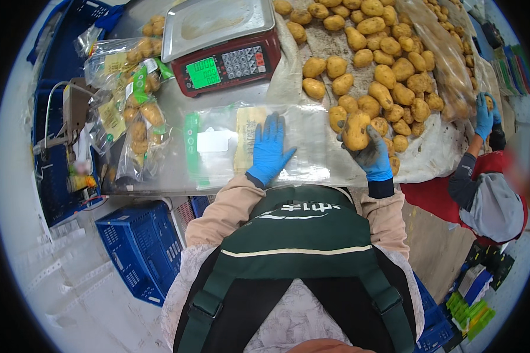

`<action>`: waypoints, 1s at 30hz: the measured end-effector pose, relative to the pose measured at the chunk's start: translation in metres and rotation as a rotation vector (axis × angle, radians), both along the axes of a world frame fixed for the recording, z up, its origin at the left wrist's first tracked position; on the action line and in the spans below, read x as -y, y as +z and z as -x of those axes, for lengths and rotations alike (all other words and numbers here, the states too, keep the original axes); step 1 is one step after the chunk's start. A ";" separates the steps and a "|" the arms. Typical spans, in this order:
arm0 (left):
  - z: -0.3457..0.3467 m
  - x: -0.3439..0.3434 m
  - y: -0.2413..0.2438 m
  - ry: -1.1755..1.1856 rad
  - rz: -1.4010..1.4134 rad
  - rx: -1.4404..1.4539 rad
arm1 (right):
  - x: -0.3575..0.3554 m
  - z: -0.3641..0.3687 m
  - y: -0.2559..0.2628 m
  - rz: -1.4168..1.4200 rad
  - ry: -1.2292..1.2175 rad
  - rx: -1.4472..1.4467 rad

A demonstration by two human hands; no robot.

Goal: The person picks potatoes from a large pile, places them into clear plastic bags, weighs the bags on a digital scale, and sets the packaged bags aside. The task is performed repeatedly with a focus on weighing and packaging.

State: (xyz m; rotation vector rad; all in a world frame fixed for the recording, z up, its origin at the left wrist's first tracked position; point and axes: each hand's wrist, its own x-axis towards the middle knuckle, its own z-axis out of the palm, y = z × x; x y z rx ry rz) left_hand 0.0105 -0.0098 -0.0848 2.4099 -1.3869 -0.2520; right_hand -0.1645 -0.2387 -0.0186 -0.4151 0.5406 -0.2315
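Gloved in blue, my left hand [270, 150] rests flat with fingers spread on a clear plastic bag [307, 154]. The bag lies on the metal table and bears a green band and a printed tan label [244, 132]. In my right hand [373, 156], whose glove fingers are soiled, is a potato [356, 131]. It is held just over the near edge of a heap of loose potatoes [382, 92] on a dirt-stained cloth [428, 152]. Part of the tan label is hidden under my left hand.
A digital scale [227, 61] with a bare metal pan stands beyond the bag. Bagged potatoes [143, 117] lie to the left, near a tape sealer-like device [70, 119]. Blue crates [143, 247] sit below left. At the right, a co-worker [490, 189] in blue gloves holds a potato.
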 end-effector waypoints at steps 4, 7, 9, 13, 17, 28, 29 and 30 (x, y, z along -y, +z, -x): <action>-0.011 -0.011 -0.006 -0.024 0.002 0.028 | -0.017 -0.014 -0.005 -0.037 0.174 0.145; -0.016 -0.019 -0.002 -0.030 -0.060 0.071 | -0.032 -0.035 0.003 0.093 0.227 0.159; -0.015 -0.021 -0.004 -0.032 -0.082 0.101 | -0.039 -0.048 0.006 0.155 0.281 0.091; -0.020 -0.029 -0.021 -0.017 0.066 0.020 | -0.047 -0.071 0.001 0.601 0.438 -0.069; -0.018 -0.030 0.003 0.054 0.199 0.034 | -0.047 -0.086 0.002 1.086 0.731 -0.164; -0.008 -0.022 0.096 0.052 0.330 -0.272 | 0.004 -0.065 0.042 1.590 0.360 -0.297; -0.008 -0.020 0.091 0.026 0.286 -0.251 | 0.030 -0.054 0.018 1.814 0.207 -0.456; -0.008 -0.020 0.082 0.015 0.262 -0.216 | 0.052 -0.046 0.020 2.032 0.357 -0.610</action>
